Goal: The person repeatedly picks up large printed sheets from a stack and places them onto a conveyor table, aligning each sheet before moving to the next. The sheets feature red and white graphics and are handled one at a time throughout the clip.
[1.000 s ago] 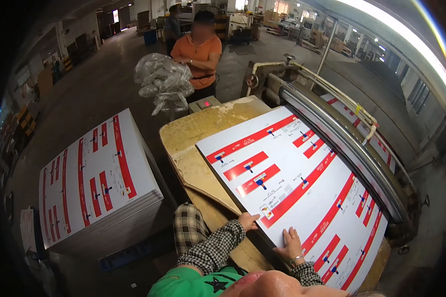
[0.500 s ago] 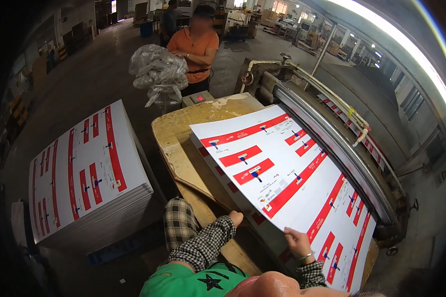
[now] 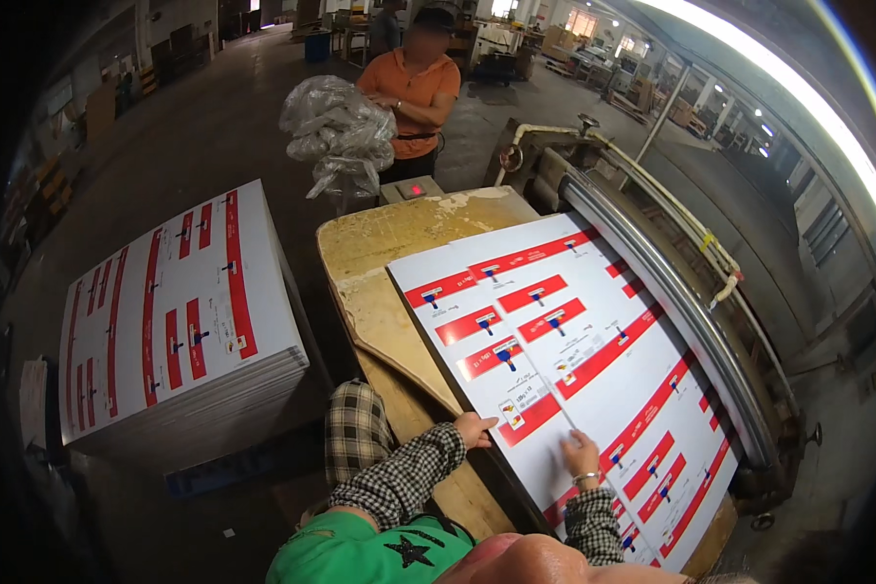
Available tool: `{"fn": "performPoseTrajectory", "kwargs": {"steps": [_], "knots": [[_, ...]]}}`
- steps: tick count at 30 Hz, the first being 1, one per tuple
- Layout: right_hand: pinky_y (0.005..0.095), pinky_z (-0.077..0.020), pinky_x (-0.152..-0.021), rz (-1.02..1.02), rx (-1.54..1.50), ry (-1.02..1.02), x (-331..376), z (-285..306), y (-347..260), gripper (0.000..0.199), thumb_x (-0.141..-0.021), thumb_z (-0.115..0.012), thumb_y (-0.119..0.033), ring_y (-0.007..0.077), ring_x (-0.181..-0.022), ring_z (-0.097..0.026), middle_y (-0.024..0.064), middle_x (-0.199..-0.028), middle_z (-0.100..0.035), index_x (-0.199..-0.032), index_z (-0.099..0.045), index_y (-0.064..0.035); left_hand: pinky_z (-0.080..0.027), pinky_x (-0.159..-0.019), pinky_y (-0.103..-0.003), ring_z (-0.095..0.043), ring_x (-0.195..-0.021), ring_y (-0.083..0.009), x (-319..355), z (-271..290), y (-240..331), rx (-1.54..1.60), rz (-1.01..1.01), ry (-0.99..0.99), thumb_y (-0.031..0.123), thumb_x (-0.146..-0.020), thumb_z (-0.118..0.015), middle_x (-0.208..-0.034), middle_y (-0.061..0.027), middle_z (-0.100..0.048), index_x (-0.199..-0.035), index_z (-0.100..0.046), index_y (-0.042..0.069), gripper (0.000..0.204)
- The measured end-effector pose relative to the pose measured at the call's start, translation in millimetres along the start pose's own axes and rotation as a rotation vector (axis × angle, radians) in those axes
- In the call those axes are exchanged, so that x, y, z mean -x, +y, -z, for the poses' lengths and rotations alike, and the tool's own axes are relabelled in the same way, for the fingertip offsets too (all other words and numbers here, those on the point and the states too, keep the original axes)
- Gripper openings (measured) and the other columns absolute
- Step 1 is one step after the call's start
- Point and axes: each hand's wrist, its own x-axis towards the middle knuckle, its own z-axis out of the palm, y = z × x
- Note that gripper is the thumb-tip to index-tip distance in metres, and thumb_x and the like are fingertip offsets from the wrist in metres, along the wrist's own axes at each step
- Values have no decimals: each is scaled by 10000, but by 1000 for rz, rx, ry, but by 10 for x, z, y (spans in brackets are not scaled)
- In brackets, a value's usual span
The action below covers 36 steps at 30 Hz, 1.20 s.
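Hands [image 3: 475, 428] [image 3: 582, 456] flat, fingers spread, on printed sheet [image 3: 574, 360] near edge (roller [image 3: 672, 302] beyond).

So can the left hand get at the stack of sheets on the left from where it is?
Probably not without moving: the left hand rests on the near edge of the printed sheet on the table, and a floor gap separates it from the stack. Nothing blocks the way.

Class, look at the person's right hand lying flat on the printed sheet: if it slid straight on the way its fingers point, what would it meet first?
The right hand points up across the printed sheet. Nothing stands on the sheet in that line, so it would probably first reach the long metal roller at the sheet's far edge, though depth is uncertain.
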Motion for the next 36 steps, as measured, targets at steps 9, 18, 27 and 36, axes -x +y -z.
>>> {"fn": "performPoseTrajectory", "kwargs": {"steps": [9,18,27,36], "knots": [[416,-318,-1010,374,338,-338,670,0,-475,766,-613,-729,-322,407,-1222,-353,284,-1310,-367,-1231,-430,17,-460,-618,-218,-587,-799,-93,326,-64,205,-14,-28,-152,110,-829,-586,-1035,-47,-625,-1158,-526,57,339],[269,-486,-780,265,-170,-208,712,786,-1161,298,-765,-550,-92,182,-886,-632,168,-988,-650,-1026,-618,34,-462,-711,-323,-591,-796,-219,-427,292,-523,-174,-120,462,146,-826,-540,-904,-183,-612,-934,-585,-95,268],[276,-451,-857,162,-255,-252,860,149,-461,355,-694,-648,-101,171,-1013,-572,138,-1117,-609,-1021,-623,35,-492,-650,-356,-599,-849,-248,69,-77,63,-423,97,338,186,-811,-541,-952,-204,-586,-982,-551,-124,355],[315,-453,-858,22,10,-175,96,22,-120,414,-693,-679,-212,238,-981,-590,159,-1039,-631,-1006,-613,50,-540,-739,-414,-603,-902,-326,113,-67,22,76,-8,77,187,-845,-582,-1071,-201,-562,-1151,-456,-81,426]]}}
